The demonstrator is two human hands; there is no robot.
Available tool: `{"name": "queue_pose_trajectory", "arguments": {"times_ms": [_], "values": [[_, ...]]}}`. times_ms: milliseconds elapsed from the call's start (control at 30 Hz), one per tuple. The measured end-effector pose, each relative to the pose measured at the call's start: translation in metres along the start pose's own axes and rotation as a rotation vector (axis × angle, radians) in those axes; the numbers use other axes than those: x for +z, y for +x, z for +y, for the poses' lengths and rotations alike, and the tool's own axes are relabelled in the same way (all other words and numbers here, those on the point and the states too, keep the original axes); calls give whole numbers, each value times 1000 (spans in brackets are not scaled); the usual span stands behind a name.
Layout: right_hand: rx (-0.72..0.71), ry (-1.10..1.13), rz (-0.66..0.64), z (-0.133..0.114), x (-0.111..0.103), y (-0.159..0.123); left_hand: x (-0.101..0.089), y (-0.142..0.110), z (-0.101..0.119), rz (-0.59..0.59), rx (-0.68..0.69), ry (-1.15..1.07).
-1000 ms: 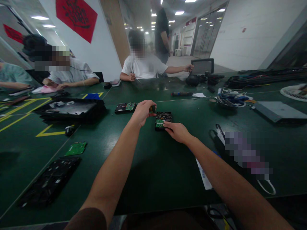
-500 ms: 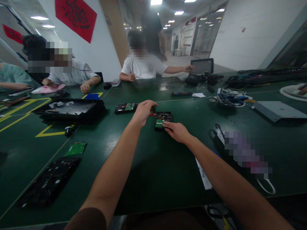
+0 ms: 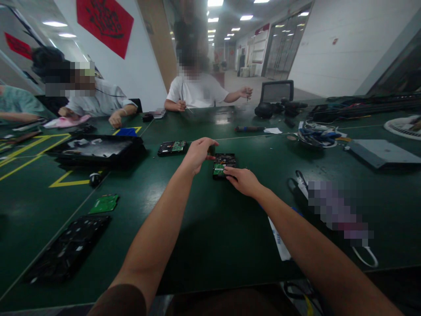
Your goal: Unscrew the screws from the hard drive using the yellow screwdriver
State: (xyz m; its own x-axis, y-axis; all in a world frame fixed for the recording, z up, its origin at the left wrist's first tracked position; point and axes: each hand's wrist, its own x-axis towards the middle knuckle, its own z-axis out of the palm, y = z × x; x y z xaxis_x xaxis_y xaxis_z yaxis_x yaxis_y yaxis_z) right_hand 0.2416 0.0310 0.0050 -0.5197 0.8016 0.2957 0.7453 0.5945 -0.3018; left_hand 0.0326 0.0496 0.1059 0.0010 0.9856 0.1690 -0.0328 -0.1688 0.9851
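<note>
A hard drive [image 3: 226,158] lies on the green table in front of me, its green circuit board [image 3: 218,170] showing on the near part. My right hand [image 3: 244,181] grips the drive's near right edge, fingertips resting over the board and thumb at the side. At the drive's far left corner is my left hand [image 3: 200,153], its forefinger and thumb curved and apart. The thumb tip is close to the drive; whether it touches cannot be made out. The shaded space between those fingers looks dark, and the other left fingers are hidden.
Another hard drive [image 3: 172,148] lies beyond my left arm, near a black tray [image 3: 95,149]. A loose circuit board [image 3: 104,203] and a black drive caddy-like part [image 3: 69,248] lie left. Rightward are a screwdriver [image 3: 249,129], cables [image 3: 317,134] and a grey metal box [image 3: 384,152]. People sit opposite.
My hands and the drive have barely moved. Across the table, a person's outstretched hand has drawn back leftward from the black objects. The person standing behind has shifted left.
</note>
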Motion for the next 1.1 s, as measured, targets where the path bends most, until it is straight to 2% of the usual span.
{"name": "queue_pose_trajectory", "arguments": {"times_ms": [133,233,367,467,700,900,1100], "values": [[6,-20,-1,-1,0,0,0,0,0,-98,-93,-132],[5,-16,-1,-1,-1,0,-1,2,-3,-93,-130,-218],[14,-13,-4,-2,-1,0,-3,4,-5,6,-39,-77],[12,-10,-2,-3,-2,0,-4,3,-4,13,1,20],[8,-7,6,-1,0,0,0,1,-2,-95,-119,-188],[13,4,-2,1,2,1,-2,1,-1,-10,-28,-23],[5,1,6,0,1,0,1,-2,2,-95,-131,-169]]}}
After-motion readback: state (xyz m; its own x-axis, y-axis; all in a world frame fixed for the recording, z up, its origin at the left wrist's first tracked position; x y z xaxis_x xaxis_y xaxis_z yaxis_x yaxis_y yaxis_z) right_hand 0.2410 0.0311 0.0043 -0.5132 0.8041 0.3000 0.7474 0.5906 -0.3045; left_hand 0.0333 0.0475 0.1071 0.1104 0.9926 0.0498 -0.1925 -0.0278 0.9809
